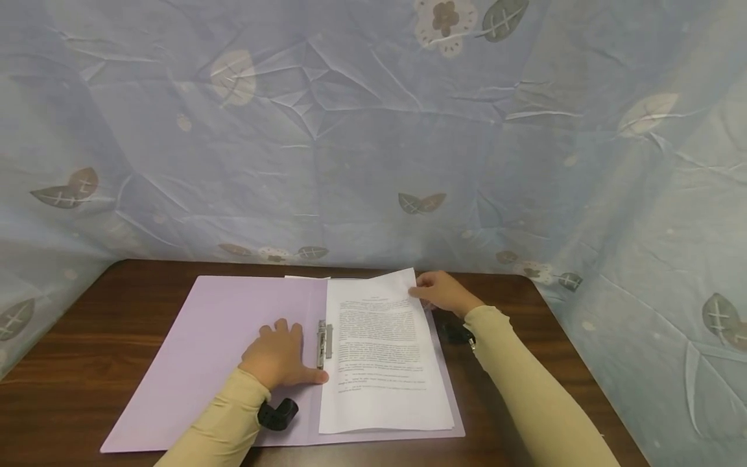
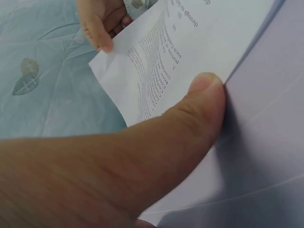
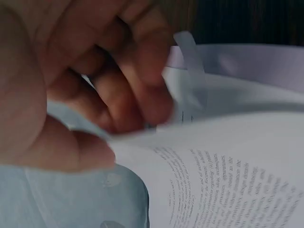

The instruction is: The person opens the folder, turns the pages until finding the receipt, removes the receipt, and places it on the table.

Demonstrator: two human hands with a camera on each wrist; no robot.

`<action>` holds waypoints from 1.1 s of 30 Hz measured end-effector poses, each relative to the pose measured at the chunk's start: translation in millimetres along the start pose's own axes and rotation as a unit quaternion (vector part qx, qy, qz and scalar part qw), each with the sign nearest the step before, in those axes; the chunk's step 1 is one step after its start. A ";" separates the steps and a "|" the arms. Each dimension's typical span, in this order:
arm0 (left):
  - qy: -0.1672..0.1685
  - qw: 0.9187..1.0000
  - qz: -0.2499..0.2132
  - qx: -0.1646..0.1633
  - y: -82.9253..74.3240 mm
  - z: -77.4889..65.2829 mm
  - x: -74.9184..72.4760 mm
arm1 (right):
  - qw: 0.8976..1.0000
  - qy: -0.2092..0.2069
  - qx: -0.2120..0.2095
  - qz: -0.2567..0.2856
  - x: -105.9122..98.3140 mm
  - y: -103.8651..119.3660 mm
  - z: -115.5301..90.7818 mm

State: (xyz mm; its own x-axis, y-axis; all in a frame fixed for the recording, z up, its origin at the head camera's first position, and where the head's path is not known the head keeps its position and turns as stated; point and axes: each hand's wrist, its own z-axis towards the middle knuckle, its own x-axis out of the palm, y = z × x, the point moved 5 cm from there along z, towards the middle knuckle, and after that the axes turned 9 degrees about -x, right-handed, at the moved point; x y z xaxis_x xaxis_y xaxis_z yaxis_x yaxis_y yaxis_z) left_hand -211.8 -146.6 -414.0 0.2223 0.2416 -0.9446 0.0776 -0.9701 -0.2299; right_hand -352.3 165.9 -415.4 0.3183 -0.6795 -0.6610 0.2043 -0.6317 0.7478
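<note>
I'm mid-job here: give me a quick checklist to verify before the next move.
1. Folder open on the table: ok.
2. Right hand pinching the top sheet by its upper right corner: ok.
3. Left hand steadying, thumb at the sheet's left edge: ok.
4. Top sheet lying flat: not ok, the pinched corner is raised.
5. Only one sheet in the pinch: cannot tell.
6. Clip closed: cannot tell, too small.
</note>
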 end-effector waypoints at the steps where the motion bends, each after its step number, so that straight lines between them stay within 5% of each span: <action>1: 0.000 1.000 0.000 0.000 0.2 0.1 0.3 | 1.000 0.016 0.000 -0.001 0.4 0.8 -3.1; 6: 0.000 1.000 -0.002 0.001 0.8 0.3 1.0 | 0.998 0.054 -0.027 -0.001 4.2 4.2 -19.3; 13: -0.002 1.000 -0.002 0.002 0.0 -0.3 -1.1 | 0.998 0.016 -0.056 0.030 4.0 10.9 -38.2; 23: -0.006 1.000 -0.005 0.006 -1.4 -1.9 -1.8 | 0.996 0.033 -0.059 0.060 8.0 20.7 -63.7; 33: -0.005 1.000 -0.011 0.015 -0.8 -2.4 -1.6 | 0.995 -0.024 -0.035 0.091 4.8 1.4 -71.7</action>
State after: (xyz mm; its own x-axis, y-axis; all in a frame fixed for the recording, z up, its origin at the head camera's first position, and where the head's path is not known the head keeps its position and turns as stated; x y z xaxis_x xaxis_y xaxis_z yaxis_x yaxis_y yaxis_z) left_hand -209.9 -146.2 -411.7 0.2117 0.2624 -0.9415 0.0539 -0.9650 -0.2568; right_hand -284.1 188.6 -413.1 0.3125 -0.7977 -0.5158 0.2129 -0.4704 0.8564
